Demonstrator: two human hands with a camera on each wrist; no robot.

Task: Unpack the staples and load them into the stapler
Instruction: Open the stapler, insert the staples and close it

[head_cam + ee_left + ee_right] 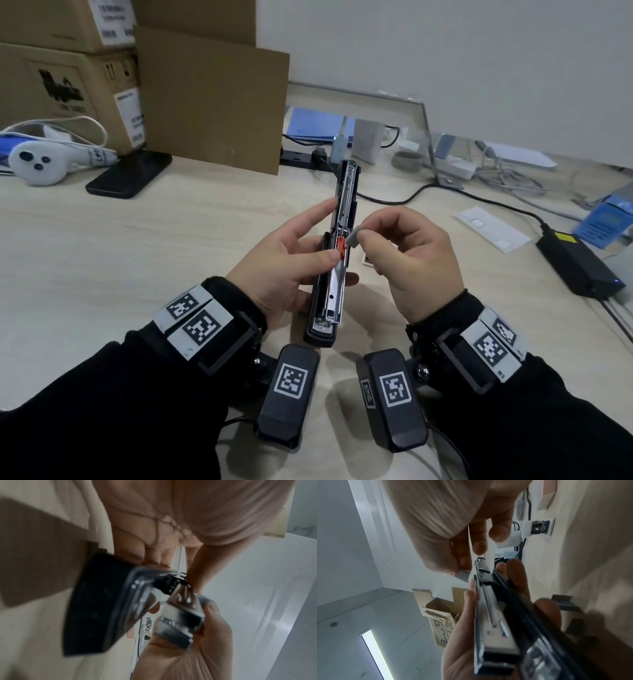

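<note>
Staples (354,235) hover over the open stapler (337,246), held above the worktop (137,240).

The right hand (407,260) pinches a short grey strip of staples between thumb and forefinger, just beside the red pusher (340,247) in the channel. The left hand (291,260) wraps round the stapler, thumb on the rail. The strip looks light and stiff but likely brittle, prone to snap if bent; best held by its long sides. The channel looks bare of staples so far. A blue box (606,222) sits far right; its contents are hidden.
</note>
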